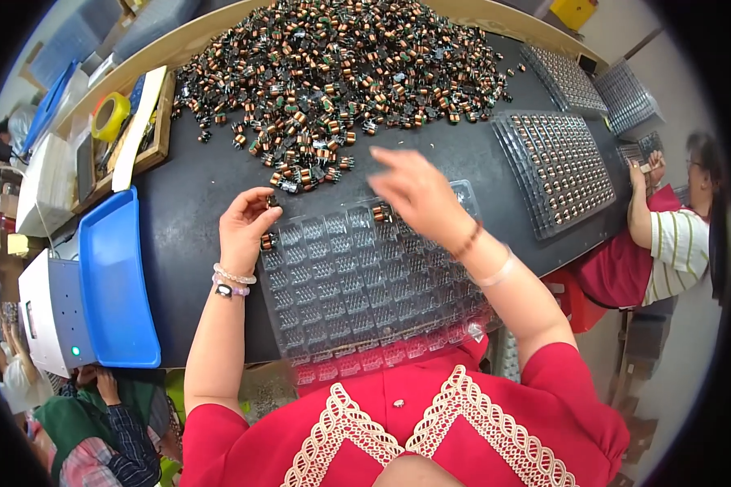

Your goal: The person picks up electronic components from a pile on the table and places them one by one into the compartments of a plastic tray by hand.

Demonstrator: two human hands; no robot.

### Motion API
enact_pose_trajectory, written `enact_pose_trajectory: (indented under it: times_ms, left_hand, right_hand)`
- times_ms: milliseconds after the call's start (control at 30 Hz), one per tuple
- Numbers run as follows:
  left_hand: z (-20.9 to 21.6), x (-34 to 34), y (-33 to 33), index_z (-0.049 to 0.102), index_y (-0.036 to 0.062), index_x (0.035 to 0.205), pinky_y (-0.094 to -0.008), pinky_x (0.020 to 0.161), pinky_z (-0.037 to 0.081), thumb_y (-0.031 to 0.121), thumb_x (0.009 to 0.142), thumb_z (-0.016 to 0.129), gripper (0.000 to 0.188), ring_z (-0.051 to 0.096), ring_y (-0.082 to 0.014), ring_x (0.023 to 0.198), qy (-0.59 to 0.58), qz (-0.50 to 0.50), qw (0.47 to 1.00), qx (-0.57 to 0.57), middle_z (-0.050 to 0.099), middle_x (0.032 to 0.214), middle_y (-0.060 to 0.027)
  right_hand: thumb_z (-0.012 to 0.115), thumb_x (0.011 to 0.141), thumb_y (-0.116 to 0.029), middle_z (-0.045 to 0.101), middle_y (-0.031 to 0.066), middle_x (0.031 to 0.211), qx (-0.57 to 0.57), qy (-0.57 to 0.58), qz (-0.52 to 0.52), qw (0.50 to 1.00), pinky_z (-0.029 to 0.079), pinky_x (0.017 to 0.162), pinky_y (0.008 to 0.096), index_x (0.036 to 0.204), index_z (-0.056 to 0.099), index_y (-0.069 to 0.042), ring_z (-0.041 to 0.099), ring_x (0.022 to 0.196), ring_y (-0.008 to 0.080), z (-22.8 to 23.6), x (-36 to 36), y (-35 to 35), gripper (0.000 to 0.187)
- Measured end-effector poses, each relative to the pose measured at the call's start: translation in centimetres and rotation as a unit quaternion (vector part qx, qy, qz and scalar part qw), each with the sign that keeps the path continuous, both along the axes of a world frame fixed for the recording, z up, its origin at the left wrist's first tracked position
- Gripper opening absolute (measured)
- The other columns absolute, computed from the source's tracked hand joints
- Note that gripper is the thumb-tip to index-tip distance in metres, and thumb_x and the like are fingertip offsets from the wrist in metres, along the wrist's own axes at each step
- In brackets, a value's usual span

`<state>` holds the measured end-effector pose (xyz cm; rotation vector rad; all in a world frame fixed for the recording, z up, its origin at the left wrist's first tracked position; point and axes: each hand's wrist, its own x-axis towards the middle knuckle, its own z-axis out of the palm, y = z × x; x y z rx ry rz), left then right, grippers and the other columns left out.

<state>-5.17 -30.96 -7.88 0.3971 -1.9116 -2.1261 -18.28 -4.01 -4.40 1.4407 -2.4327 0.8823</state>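
My left hand (244, 231) is closed in a pinch on a small copper coil component (272, 200) at the upper left corner of a clear plastic tray (341, 280). A second coil (268, 241) sits in the tray's left edge, beside my left thumb. Over the tray's far side is my right hand (418, 195), its fingers smeared by motion but spread apart, with nothing visible in them. Below those fingers another coil (382, 213) rests in the far row. Beyond both hands spreads a large heap of loose coils (341, 69).
Filled clear trays (556, 170) are stacked at the right, with another stack (564, 81) behind. On the left lie a blue tray (118, 280), a white box with a green light (49, 312), and a wooden box holding yellow tape (110, 116). A co-worker (666, 223) sits at the right.
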Motion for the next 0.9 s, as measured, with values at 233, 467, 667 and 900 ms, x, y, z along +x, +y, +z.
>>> enact_pose_trajectory:
  times_ms: [233,467,667,900]
  left_hand:
    - [2.3,0.5,0.7,0.063,0.003,0.109,-0.0225,0.08,0.048,-0.004,0.078,0.071,0.032,0.057,-0.0083,0.089,-0.016,0.023,0.998,-0.054,0.062,0.096,-0.0015]
    - [3.1,2.3,0.9,0.068,0.0046,0.092,-0.0321,0.082,0.048,0.003,0.064,0.079,0.03,0.056,-0.0226,0.1,0.022,-0.082,0.919,-0.386,0.063,0.092,-0.0061]
    - [2.5,1.7,0.8,0.069,0.0053,0.092,-0.0355,0.091,0.043,0.004,0.063,0.08,0.031,0.051,-0.0243,0.11,0.017,-0.098,0.897,-0.431,0.06,0.103,-0.0047]
    - [2.2,3.4,1.6,0.068,0.0091,0.103,-0.0403,0.096,0.043,0.01,0.071,0.076,0.033,0.049,-0.0289,0.114,0.075,-0.084,0.846,-0.521,0.058,0.112,-0.0079]
  right_hand:
    - [0.061,0.086,-0.013,0.056,0.004,0.131,0.072,0.142,-0.074,0.985,0.046,0.096,0.0359,0.115,0.064,-0.012,0.053,0.113,0.0275,-1.6,-5.7,-7.6,0.029]
    - [0.065,0.081,-0.007,0.058,0.0017,0.116,0.085,0.072,-0.084,0.99,0.054,0.079,0.0345,0.105,0.063,-0.014,0.06,0.101,0.0217,-1.0,-4.2,-7.4,0.026]
    - [0.067,0.08,-0.008,0.058,0.0053,0.103,0.04,-0.001,-0.105,0.994,0.052,0.075,0.0381,0.109,0.06,-0.015,0.062,0.091,0.0269,-1.7,-5.1,-7.6,0.03]
    - [0.068,0.082,-0.008,0.061,0.0075,0.094,-0.014,-0.091,-0.109,0.99,0.051,0.07,0.0343,0.105,0.061,-0.008,0.062,0.076,0.0238,-2.2,-5.8,-6.6,0.024]
